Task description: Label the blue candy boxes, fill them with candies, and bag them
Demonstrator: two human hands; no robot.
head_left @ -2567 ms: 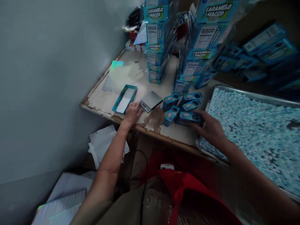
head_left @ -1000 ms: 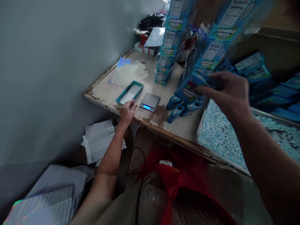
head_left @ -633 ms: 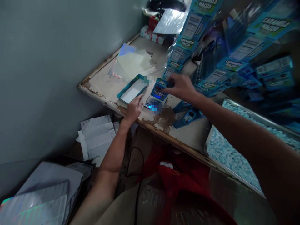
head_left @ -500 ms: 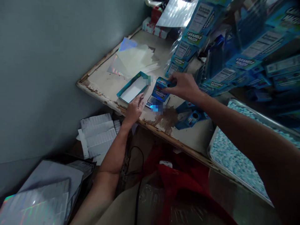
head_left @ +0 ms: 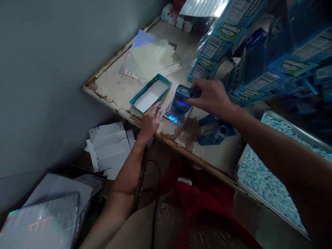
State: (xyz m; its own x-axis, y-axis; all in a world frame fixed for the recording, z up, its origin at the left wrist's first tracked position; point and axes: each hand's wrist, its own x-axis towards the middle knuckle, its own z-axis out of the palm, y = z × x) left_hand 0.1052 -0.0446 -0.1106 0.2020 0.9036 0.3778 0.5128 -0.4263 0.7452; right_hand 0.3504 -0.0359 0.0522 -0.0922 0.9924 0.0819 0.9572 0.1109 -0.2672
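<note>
At the chipped bench point(head_left: 111, 88), the left hand point(head_left: 151, 119) has its fingers loosely extended beside a shallow box point(head_left: 150, 95), the right hand point(head_left: 211, 97) pinches a small blue carton point(head_left: 181, 98) at the scale point(head_left: 169, 111), and pale sheets point(head_left: 153, 57) lie beyond, near a grey wall point(head_left: 64, 65).

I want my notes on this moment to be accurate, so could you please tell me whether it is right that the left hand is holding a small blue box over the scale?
Not quite: the head view shows the right hand, not the left hand, holding the small blue box. The rest stands: that box is over the scale.
</note>
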